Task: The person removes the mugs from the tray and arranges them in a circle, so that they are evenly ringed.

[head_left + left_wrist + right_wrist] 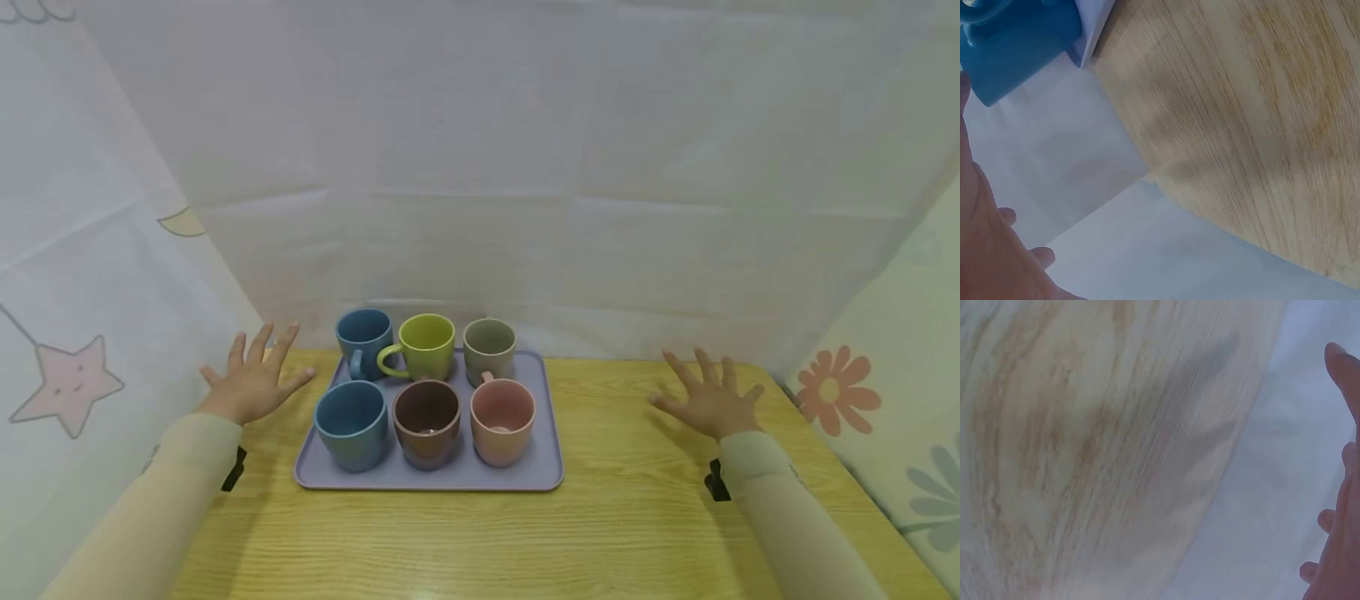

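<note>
"How do the hands stand?"

"Both are wide and bare. The left hand [247, 387] has its fingers spread beside the tray [547, 454], near the back blue mug [367, 343] but apart from it. The right hand [712, 400] is spread too, well apart from every mug."

"And the tray?"

"On the table [600, 508], between the hands, nearer the left one. Six mugs stand on it, upright, in two rows."

"Name the back row."

"From the left: the back blue mug, its handle toward the viewer; the green mug [431, 350], handle pointing left; the grey mug [491, 352]."

"The front?"

"The front blue mug [352, 435], the brown mug [427, 429] and the pink mug [502, 425], whose handle points back at the grey one."

"Anything around the table?"

"A pale cloth [480, 208] behind; a star [67, 385] shows at left, a red flower [834, 390] at right."
</note>
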Demonstrator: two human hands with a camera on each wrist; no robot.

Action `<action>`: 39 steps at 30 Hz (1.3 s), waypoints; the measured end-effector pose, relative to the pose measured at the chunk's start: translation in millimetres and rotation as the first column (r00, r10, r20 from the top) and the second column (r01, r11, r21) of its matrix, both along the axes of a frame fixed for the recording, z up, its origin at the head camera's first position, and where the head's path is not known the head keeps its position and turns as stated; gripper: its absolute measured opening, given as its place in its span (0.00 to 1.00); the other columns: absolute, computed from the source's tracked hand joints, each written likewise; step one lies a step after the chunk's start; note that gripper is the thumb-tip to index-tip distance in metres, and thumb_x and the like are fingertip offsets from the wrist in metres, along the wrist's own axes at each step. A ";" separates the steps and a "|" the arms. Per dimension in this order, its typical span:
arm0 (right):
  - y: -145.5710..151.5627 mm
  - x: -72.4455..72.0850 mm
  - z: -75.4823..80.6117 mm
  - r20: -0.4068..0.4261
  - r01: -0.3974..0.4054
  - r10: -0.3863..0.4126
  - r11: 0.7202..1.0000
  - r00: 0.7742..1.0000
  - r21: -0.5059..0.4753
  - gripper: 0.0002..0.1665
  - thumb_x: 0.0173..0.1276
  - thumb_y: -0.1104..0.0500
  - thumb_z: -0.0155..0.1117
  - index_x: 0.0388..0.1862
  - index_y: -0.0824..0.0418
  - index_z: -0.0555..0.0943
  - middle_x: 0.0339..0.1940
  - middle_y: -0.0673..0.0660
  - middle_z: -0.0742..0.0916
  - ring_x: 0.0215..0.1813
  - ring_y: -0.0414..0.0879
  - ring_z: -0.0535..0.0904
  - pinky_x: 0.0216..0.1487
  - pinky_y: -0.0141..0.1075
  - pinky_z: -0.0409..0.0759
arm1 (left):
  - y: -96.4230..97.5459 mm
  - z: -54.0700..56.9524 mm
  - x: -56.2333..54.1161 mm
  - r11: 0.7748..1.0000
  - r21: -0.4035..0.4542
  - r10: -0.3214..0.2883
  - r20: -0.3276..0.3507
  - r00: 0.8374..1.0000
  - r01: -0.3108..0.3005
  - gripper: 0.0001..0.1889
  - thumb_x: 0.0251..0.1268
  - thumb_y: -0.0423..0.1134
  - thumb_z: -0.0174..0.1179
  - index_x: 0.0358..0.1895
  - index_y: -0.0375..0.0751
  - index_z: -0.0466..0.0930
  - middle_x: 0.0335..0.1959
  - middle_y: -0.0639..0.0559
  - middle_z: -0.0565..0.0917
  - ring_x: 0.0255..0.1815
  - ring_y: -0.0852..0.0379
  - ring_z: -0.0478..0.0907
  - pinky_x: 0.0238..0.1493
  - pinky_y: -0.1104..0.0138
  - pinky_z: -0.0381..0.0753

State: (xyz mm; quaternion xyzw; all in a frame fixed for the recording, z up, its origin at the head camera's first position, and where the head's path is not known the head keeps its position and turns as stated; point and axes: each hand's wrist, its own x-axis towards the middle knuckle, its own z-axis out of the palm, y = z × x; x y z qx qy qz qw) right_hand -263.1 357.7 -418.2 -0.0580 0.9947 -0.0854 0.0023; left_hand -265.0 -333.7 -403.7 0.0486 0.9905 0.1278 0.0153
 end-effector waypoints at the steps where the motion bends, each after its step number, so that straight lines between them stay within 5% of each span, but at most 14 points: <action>1: -2.7 0.6 0.3 -0.008 -0.008 0.008 1.000 1.000 0.007 0.56 0.68 0.22 0.51 0.85 0.40 0.42 0.83 0.70 0.46 0.75 0.84 0.31 0.50 0.90 0.29 | 0.3 0.2 -0.5 1.000 0.002 -0.006 -0.010 1.000 0.006 0.49 0.71 0.75 0.39 0.82 0.59 0.24 0.81 0.33 0.25 0.74 0.17 0.21 0.44 0.13 0.22; 5: -15.7 3.6 -0.5 -0.072 -0.057 0.059 0.998 0.996 0.022 0.56 0.67 0.22 0.53 0.85 0.37 0.43 0.83 0.67 0.47 0.77 0.81 0.35 0.54 0.89 0.36 | 2.2 0.3 -0.5 0.999 0.025 -0.025 -0.079 0.997 0.027 0.47 0.74 0.72 0.40 0.83 0.60 0.25 0.82 0.36 0.25 0.76 0.19 0.22 0.47 0.12 0.26; 8: -27.0 7.8 -1.9 -0.159 -0.111 0.108 0.994 0.981 -0.006 0.55 0.66 0.24 0.58 0.85 0.36 0.47 0.83 0.65 0.50 0.78 0.78 0.40 0.57 0.88 0.43 | 6.2 -0.3 3.3 0.997 0.072 -0.023 -0.198 0.980 0.038 0.44 0.77 0.67 0.42 0.84 0.57 0.31 0.83 0.38 0.32 0.78 0.23 0.29 0.54 0.14 0.35; 11: -41.6 13.0 -2.0 -0.248 -0.178 0.162 0.983 0.955 -0.046 0.53 0.66 0.31 0.65 0.83 0.40 0.54 0.82 0.66 0.54 0.77 0.77 0.46 0.57 0.85 0.54 | 14.1 0.7 10.3 0.987 0.144 -0.009 -0.375 0.927 0.068 0.38 0.80 0.58 0.46 0.84 0.48 0.44 0.83 0.36 0.45 0.78 0.25 0.43 0.60 0.19 0.47; 15: -65.5 21.9 1.5 -0.276 -0.267 0.217 0.951 0.936 -0.158 0.45 0.67 0.44 0.71 0.78 0.53 0.65 0.79 0.69 0.57 0.76 0.76 0.50 0.59 0.78 0.64 | 31.9 2.4 20.9 0.953 0.256 0.019 -0.583 0.812 0.162 0.31 0.79 0.44 0.53 0.79 0.38 0.59 0.75 0.31 0.62 0.71 0.24 0.60 0.64 0.28 0.59; 18: -82.6 28.5 3.0 -0.251 -0.307 0.236 0.904 0.939 -0.298 0.40 0.68 0.51 0.72 0.74 0.60 0.69 0.77 0.70 0.60 0.74 0.74 0.54 0.62 0.73 0.66 | 47.3 1.3 30.1 0.914 0.352 0.066 -0.622 0.780 0.203 0.29 0.77 0.39 0.56 0.76 0.37 0.63 0.72 0.30 0.67 0.70 0.26 0.62 0.67 0.32 0.60; 22: -103.3 32.8 -2.7 -0.226 -0.348 0.270 0.808 0.936 -0.475 0.40 0.69 0.51 0.72 0.75 0.60 0.68 0.73 0.66 0.67 0.71 0.67 0.63 0.62 0.66 0.73 | 60.1 -4.4 44.2 0.843 0.523 0.213 -0.533 0.819 0.121 0.28 0.78 0.39 0.54 0.77 0.38 0.63 0.71 0.32 0.69 0.70 0.31 0.65 0.64 0.34 0.66; 26: -125.5 33.4 -11.7 -0.207 -0.373 0.314 0.693 0.927 -0.617 0.41 0.66 0.52 0.75 0.75 0.56 0.69 0.71 0.61 0.72 0.69 0.65 0.69 0.61 0.59 0.78 | 62.2 -13.3 54.4 0.725 0.688 0.357 -0.346 0.867 -0.024 0.29 0.80 0.43 0.50 0.78 0.39 0.60 0.73 0.38 0.69 0.71 0.36 0.67 0.63 0.37 0.70; 30: -147.0 33.3 -19.3 -0.168 -0.356 0.353 0.582 0.921 -0.731 0.44 0.63 0.56 0.78 0.75 0.57 0.69 0.72 0.62 0.72 0.69 0.68 0.70 0.64 0.58 0.77 | 58.9 -26.0 55.4 0.652 0.748 0.361 -0.158 0.919 -0.127 0.33 0.81 0.49 0.47 0.80 0.38 0.54 0.76 0.35 0.64 0.74 0.33 0.63 0.67 0.37 0.67; 35: -171.2 30.5 -25.9 -0.079 -0.314 0.434 0.502 0.897 -0.806 0.50 0.60 0.55 0.80 0.77 0.57 0.65 0.74 0.61 0.71 0.70 0.64 0.69 0.68 0.61 0.71 | 54.6 -42.9 53.2 0.659 0.721 0.305 0.003 0.952 -0.213 0.36 0.82 0.51 0.45 0.81 0.35 0.48 0.76 0.30 0.60 0.75 0.30 0.59 0.69 0.38 0.65; 39: -184.7 28.6 -32.6 -0.020 -0.256 0.469 0.445 0.883 -0.858 0.55 0.58 0.57 0.81 0.79 0.54 0.61 0.75 0.58 0.70 0.71 0.60 0.70 0.70 0.55 0.72 | 54.6 -52.5 50.3 0.658 0.711 0.249 0.108 0.963 -0.250 0.35 0.83 0.50 0.42 0.80 0.31 0.48 0.76 0.28 0.59 0.75 0.30 0.60 0.70 0.42 0.67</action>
